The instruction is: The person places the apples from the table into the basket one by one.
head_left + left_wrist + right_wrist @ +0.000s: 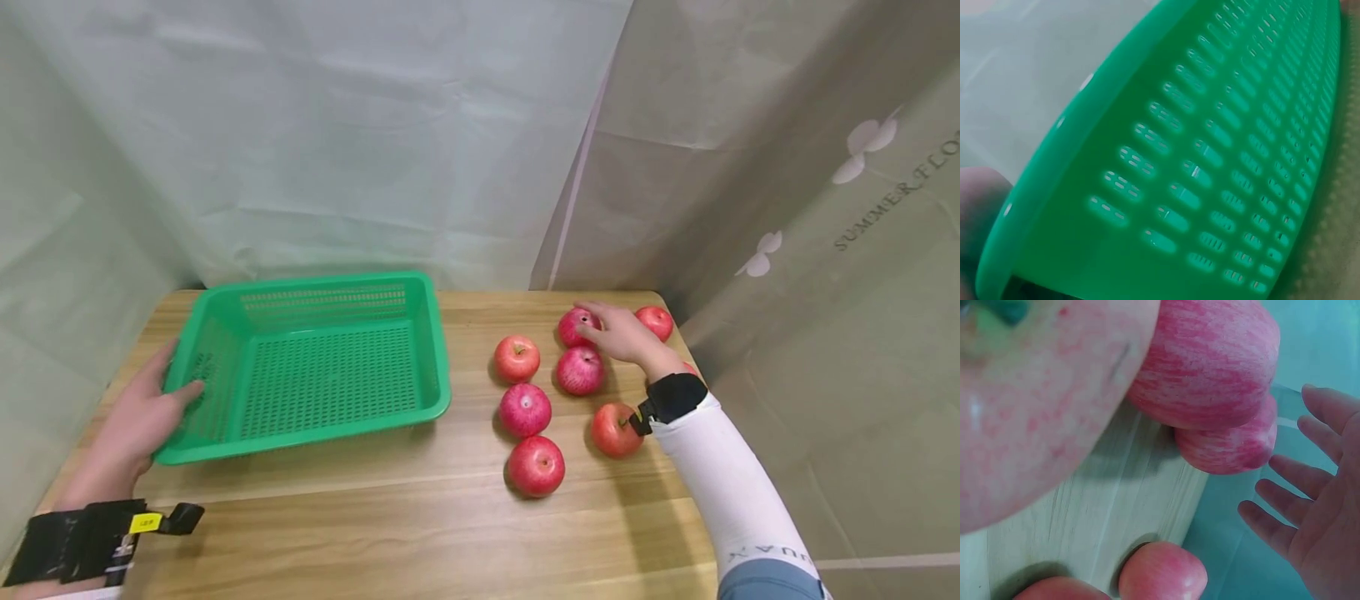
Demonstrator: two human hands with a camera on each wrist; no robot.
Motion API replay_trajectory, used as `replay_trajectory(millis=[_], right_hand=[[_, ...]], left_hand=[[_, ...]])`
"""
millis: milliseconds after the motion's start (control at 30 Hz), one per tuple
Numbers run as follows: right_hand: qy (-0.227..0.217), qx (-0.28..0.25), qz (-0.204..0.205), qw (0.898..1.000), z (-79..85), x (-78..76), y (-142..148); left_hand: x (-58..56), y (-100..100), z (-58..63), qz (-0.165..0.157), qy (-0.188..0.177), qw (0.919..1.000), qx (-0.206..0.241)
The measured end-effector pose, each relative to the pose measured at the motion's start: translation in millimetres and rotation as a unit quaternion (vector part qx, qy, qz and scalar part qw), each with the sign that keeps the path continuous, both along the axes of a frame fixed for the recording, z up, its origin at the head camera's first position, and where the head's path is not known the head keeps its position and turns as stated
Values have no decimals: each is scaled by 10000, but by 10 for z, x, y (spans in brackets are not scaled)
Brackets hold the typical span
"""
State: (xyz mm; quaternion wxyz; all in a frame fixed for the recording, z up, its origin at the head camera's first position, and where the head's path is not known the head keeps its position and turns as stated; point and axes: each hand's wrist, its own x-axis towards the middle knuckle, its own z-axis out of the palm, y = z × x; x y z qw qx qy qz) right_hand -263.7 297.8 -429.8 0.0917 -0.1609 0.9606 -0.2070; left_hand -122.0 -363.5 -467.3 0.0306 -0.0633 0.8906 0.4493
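A green plastic basket with slotted walls stands at the left of the wooden table, nothing inside it. My left hand grips its left rim, thumb over the inner side and fingers outside. In the left wrist view the basket's wall fills most of the frame. At the back right, my right hand reaches over a dark red apple. The right wrist view shows that hand with fingers spread, fingertips right beside the apple. Another striped apple sits just in front.
Left of those apples, a row of three apples runs toward the front. An orange-red apple lies under my right wrist, and another apple sits near the right edge. Hanging sheets enclose the table's back and sides.
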Motion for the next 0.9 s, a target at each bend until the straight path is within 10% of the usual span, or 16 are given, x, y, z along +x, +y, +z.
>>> replay_trajectory(millis=[900], right_hand=[[32, 26, -192, 9998, -61, 49, 119]], left_hand=[[-411, 267, 38, 15, 28, 10000, -5]])
